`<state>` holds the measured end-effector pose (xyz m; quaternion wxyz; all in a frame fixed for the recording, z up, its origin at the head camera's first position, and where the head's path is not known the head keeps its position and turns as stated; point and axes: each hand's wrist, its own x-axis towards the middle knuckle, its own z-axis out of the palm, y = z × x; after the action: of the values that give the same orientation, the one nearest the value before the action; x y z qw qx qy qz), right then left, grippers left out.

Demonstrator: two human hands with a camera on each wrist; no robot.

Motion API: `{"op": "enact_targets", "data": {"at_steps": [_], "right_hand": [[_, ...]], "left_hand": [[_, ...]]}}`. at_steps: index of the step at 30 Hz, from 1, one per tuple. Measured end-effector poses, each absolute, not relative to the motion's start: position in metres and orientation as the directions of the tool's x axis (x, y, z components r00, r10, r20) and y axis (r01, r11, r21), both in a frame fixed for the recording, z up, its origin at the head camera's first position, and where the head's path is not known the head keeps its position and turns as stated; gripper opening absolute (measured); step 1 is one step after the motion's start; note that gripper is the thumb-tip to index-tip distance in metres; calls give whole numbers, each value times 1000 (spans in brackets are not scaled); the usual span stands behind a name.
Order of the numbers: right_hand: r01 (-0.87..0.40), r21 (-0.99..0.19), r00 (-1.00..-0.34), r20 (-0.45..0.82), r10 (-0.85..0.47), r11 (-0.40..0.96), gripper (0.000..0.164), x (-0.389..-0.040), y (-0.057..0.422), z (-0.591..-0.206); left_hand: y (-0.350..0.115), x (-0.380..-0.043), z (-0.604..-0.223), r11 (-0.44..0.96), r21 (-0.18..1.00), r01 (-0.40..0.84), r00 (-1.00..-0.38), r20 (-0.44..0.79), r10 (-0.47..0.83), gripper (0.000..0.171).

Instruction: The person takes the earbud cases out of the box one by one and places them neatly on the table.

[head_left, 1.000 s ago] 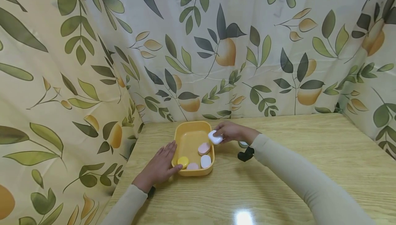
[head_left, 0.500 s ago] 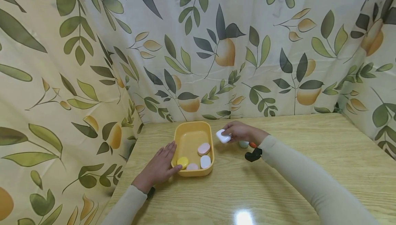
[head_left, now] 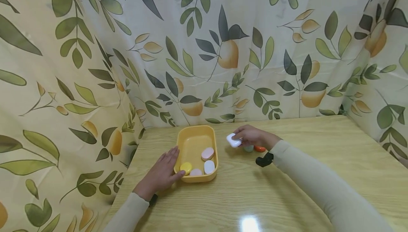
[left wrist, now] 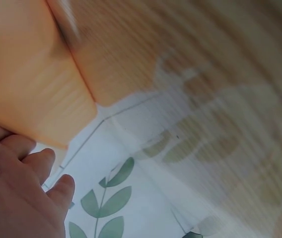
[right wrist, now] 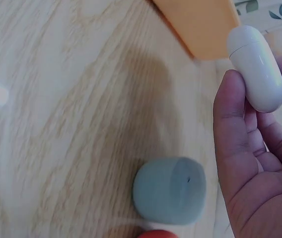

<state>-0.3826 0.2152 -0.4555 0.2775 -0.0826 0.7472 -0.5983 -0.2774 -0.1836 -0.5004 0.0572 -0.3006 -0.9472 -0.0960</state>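
Observation:
My right hand (head_left: 251,136) pinches a white earbud case (head_left: 234,140) above the table, right of a yellow tray (head_left: 192,147). In the right wrist view the thumb and fingers hold the case (right wrist: 258,72) by its lower part, its lid seam closed. My left hand (head_left: 162,170) rests along the tray's left side, its fingers fairly straight and its thumb at the near corner. Inside the tray lie a yellow rounded piece (head_left: 186,168), a pink oval piece (head_left: 208,153), a white one (head_left: 209,167) and a pale pink one (head_left: 196,172).
Under the right hand, a pale green earbud case (right wrist: 168,191) stands on the wooden table (head_left: 242,193). Beside it is a red rounded object (head_left: 259,148). A leaf-and-fruit patterned curtain (head_left: 204,47) hangs along the back and sides.
My right hand has carried the white earbud case rightward, away from the tray's right rim. The red object has come into sight beneath it. The left hand keeps its place on the tray.

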Motion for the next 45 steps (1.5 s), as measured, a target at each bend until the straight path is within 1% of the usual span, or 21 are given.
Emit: {"op": "enact_targets", "data": {"at_steps": [6,12,17,26,38,45], "right_hand": [[201,-928,-839,-328,-434,313,38,-384,224,-460],[194,-938,-849,-308,-429,289,43,-385,236,-463],[219,-940,-847,-317,-427,263,43,-385,246,-464],[208,-940,-852,-310,-422,271,47,-383,265,-464],[235,-942,-870,-314,-381,239,44,-384,284,-472],[229,-949,-869,-300,-393,217,39,-380,292,-472]], "left_hand": [[-185,-276,-500,810,150,568,-823,140,551,89],[-185,-278,-499,813,147,564,-825,138,548,89],[-186,-278,-500,813,144,564,-825,136,549,89],[-186,-279,-501,825,128,551,-834,121,538,90],[-185,-279,-498,826,106,553,-832,127,541,89],[-186,-279,-499,821,105,561,-826,132,548,90]]}}
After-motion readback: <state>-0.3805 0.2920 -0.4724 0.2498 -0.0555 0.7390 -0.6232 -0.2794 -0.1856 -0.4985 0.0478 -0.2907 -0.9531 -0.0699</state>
